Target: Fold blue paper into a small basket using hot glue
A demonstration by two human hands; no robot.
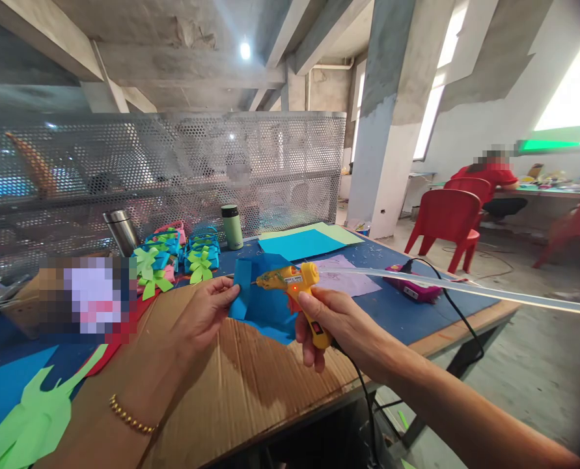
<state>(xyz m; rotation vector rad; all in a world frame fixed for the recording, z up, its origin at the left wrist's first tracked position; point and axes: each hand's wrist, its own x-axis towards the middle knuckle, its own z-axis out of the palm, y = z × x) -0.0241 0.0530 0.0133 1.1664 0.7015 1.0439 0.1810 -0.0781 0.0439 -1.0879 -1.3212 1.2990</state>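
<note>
My right hand (326, 319) is wrapped round the handle of a yellow hot glue gun (282, 279), whose small light glows orange. A long clear glue stick (416, 280) sticks out of its back and stretches to the right. The nozzle points left, at or very close to a folded flap of blue paper (270, 312). My left hand (211, 306) pinches the left edge of that blue paper between thumb and fingers. Beneath both hands lies a sheet of brown cardboard (250, 384). I cannot tell whether glue is on the flap.
Small blue and green paper baskets (202, 251) stand at the back left beside a green flask (232, 227) and a steel tumbler (120, 231). Green paper cut-outs (40, 410) lie front left. A purple-pink box (414, 283) and black cord are on the right. Another person (489, 172) sits far right.
</note>
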